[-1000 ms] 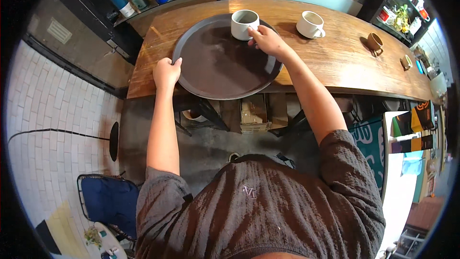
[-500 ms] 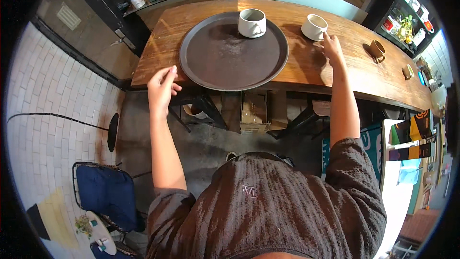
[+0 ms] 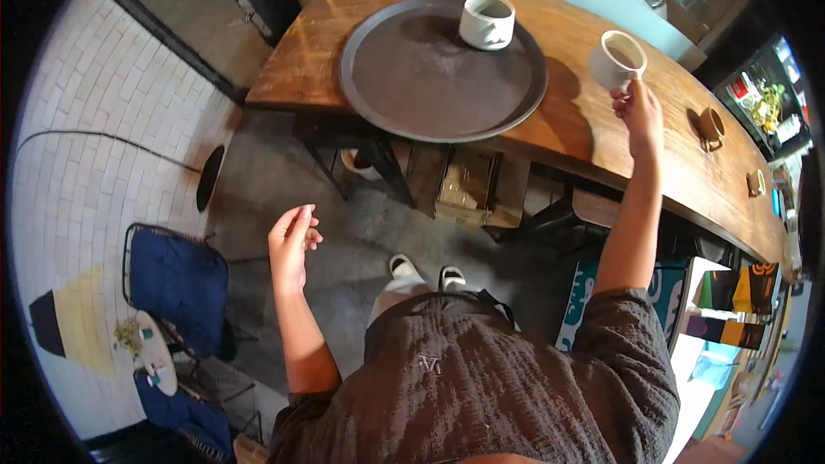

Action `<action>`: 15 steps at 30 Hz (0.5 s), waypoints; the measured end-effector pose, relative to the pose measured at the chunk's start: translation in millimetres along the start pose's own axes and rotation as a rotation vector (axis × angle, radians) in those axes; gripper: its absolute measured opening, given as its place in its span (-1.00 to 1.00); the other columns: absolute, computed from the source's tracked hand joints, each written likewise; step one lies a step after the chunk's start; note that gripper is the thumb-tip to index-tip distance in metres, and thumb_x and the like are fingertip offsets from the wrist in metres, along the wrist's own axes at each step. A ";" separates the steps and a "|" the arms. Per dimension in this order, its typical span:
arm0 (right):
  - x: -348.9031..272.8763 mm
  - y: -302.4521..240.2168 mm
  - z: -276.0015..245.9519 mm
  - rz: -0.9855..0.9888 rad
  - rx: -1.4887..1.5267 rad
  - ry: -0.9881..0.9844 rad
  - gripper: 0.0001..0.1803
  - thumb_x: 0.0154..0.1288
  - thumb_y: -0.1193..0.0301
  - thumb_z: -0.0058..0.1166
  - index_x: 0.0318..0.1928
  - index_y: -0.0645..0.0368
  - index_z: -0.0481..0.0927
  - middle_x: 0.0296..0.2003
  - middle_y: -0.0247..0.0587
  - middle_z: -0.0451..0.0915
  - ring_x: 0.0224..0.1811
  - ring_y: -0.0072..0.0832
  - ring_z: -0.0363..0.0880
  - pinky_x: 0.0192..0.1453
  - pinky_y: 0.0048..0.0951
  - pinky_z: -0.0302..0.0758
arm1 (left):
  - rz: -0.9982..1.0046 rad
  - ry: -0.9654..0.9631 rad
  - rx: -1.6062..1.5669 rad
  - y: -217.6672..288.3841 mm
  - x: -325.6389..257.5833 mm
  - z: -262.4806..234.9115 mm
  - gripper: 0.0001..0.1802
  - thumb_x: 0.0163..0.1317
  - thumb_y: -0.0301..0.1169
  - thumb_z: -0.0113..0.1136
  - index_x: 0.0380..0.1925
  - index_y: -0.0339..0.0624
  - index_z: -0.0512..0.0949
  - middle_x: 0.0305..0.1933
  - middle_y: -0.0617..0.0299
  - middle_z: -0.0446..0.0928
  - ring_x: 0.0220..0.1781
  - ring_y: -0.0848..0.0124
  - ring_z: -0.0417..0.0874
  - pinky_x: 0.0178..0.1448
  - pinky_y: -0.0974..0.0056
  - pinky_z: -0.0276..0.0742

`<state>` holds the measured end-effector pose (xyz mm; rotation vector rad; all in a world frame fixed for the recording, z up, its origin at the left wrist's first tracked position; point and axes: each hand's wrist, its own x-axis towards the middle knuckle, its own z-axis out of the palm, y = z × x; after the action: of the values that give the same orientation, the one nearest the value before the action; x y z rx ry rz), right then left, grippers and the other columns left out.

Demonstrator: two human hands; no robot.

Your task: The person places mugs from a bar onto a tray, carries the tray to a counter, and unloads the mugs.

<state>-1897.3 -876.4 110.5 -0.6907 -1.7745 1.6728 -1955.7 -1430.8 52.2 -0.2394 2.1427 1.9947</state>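
My right hand pinches the handle side of a white mug, held tilted above the wooden table. Its shadow falls on the wood to the left. A second white mug stands upright on a round dark brown tray, toward the tray's far right rim. My left hand is in the air in front of the table, over the floor. Its fingers are loosely bent and apart, with nothing in them.
Further right on the wooden table stand a brown cup and a smaller cup. Under it are a stool and a cardboard box. A blue chair stands at the left by the white brick wall.
My right hand has gripped the white mug and raised it off the table, tilting it. The left hand is now further from the table edge. The view has shifted too.
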 end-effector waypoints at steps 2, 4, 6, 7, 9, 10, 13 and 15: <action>-43.3 -26.6 22.8 -0.020 0.022 -0.041 -0.58 0.49 0.13 -0.09 -0.13 0.29 0.55 -0.44 -0.28 0.57 -0.50 -0.67 0.38 -0.40 -0.60 0.31 | -0.053 0.036 -0.021 -16.4 -18.8 -20.2 -0.67 0.32 -0.24 0.22 -0.10 -0.28 0.60 -0.35 0.28 0.54 -0.49 0.55 0.53 -0.40 0.46 0.36; -79.1 -41.4 34.7 -0.046 0.063 -0.125 -0.61 0.49 0.14 -0.09 -0.13 0.27 0.54 -0.42 -0.29 0.54 -0.49 -0.65 0.38 -0.39 -0.61 0.29 | -0.089 0.089 -0.025 -24.0 -35.2 -38.6 -0.67 0.34 -0.24 0.18 -0.09 -0.29 0.59 -0.35 0.29 0.53 -0.48 0.54 0.53 -0.41 0.45 0.36; -114.1 -56.9 40.5 -0.008 0.064 -0.206 -0.60 0.49 0.14 -0.09 -0.06 0.28 0.51 -0.39 -0.28 0.52 -0.47 -0.62 0.36 -0.37 -0.60 0.26 | -0.111 0.104 -0.022 -30.7 -39.5 -51.5 -0.67 0.35 -0.22 0.17 -0.09 -0.27 0.58 -0.35 0.31 0.53 -0.45 0.53 0.53 -0.39 0.45 0.36; -127.7 -58.8 43.0 -0.028 -0.004 -0.263 -0.60 0.49 0.15 -0.10 -0.02 0.28 0.50 -0.38 -0.26 0.53 -0.46 -0.62 0.34 -0.36 -0.58 0.24 | -0.132 0.123 -0.035 -35.4 -40.4 -58.6 -0.67 0.35 -0.22 0.17 -0.09 -0.27 0.58 -0.35 0.31 0.53 -0.45 0.53 0.53 -0.39 0.45 0.36; -164.3 -58.2 66.4 0.091 0.089 -0.311 -0.62 0.50 0.18 -0.11 -0.02 0.28 0.50 -0.37 -0.24 0.53 -0.45 -0.60 0.35 -0.36 -0.56 0.24 | -0.116 0.106 -0.095 -48.7 -41.2 -78.1 -0.67 0.34 -0.21 0.19 -0.10 -0.26 0.59 -0.34 0.31 0.54 -0.45 0.54 0.54 -0.38 0.46 0.36; -185.1 -54.1 90.2 0.114 0.093 -0.314 -0.58 0.48 0.12 -0.10 -0.09 0.28 0.52 -0.43 -0.24 0.55 -0.46 -0.59 0.38 -0.37 -0.58 0.27 | -0.106 0.111 -0.111 -60.8 -44.2 -94.8 -0.67 0.32 -0.21 0.20 -0.10 -0.25 0.59 -0.33 0.30 0.54 -0.45 0.53 0.54 -0.37 0.46 0.36; -219.6 -21.0 134.8 0.165 0.012 -0.553 -0.58 0.48 0.11 -0.13 -0.10 0.24 0.56 -0.38 -0.22 0.61 -0.41 -0.54 0.50 -0.30 -0.49 0.41 | -0.132 0.118 -0.149 -73.5 -45.0 -131.5 -0.67 0.33 -0.20 0.19 -0.10 -0.25 0.59 -0.33 0.30 0.55 -0.44 0.53 0.54 -0.36 0.46 0.36; -247.7 12.9 183.0 0.240 0.013 -0.723 -0.58 0.48 0.10 -0.13 -0.08 0.22 0.57 -0.38 -0.29 0.60 -0.38 -0.58 0.49 -0.24 -0.50 0.44 | -0.135 0.135 -0.171 -86.5 -48.6 -163.7 -0.67 0.32 -0.20 0.19 -0.12 -0.25 0.59 -0.33 0.30 0.54 -0.44 0.53 0.51 -0.42 0.48 0.31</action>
<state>-1860.8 -1180.4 74.7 -0.3064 -2.2138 2.2930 -1892.9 -1601.4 -7.8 -0.5448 1.9720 2.1385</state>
